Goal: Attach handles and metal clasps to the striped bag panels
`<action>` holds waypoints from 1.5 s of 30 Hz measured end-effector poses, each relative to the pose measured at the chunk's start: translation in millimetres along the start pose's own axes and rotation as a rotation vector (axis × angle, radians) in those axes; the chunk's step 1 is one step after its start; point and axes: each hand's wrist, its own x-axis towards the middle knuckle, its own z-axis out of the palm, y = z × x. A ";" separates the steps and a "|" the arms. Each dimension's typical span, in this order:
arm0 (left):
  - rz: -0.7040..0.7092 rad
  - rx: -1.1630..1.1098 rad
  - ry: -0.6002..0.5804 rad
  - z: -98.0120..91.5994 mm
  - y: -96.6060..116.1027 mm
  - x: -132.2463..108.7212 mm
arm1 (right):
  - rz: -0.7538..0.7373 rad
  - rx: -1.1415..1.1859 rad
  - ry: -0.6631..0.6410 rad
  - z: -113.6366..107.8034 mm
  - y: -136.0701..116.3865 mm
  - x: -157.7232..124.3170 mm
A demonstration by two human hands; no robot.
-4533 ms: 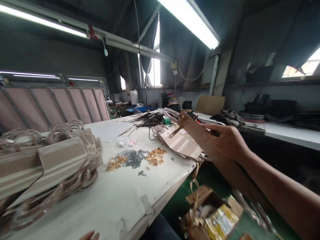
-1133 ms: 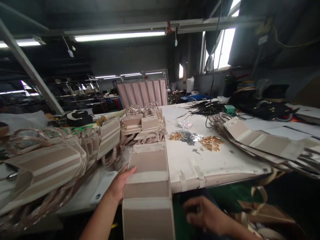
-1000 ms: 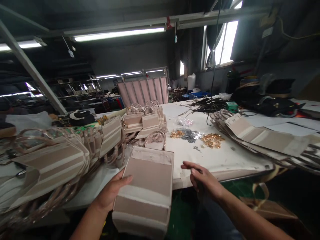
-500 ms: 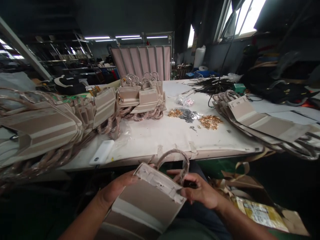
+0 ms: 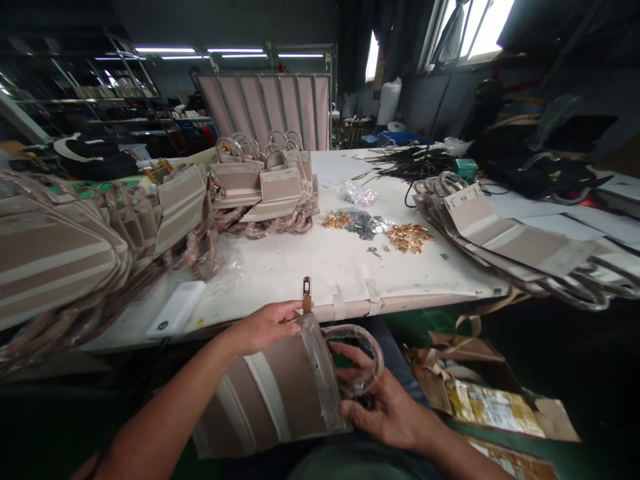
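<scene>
I hold a beige striped bag panel over my lap, below the table's front edge. My left hand grips its upper corner, thumb and fingers closed by a small metal clasp tab that sticks up. My right hand grips the panel's lower right edge, fingers curled under a clear plastic-wrapped handle loop.
The white table carries heaps of gold and silver metal fittings, stacked finished bags at the back, more bags at left, and flat panels at right. A white phone lies near the front edge. Cardboard scraps lie on the floor.
The panel came off the table edge down to my lap and turned, so its handle loop points right. My right hand moved from above it to under the loop. The view tilted down.
</scene>
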 end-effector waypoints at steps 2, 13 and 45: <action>-0.010 0.044 -0.032 -2.5 -0.1 11.9 | -0.031 -0.039 -0.018 0.4 0.4 3.7; -0.067 0.169 0.024 -25.0 -3.6 55.7 | 0.297 0.183 0.140 11.4 35.4 20.2; 0.222 1.130 0.820 54.7 -71.4 50.0 | 0.105 -0.942 -0.033 -58.9 35.1 155.6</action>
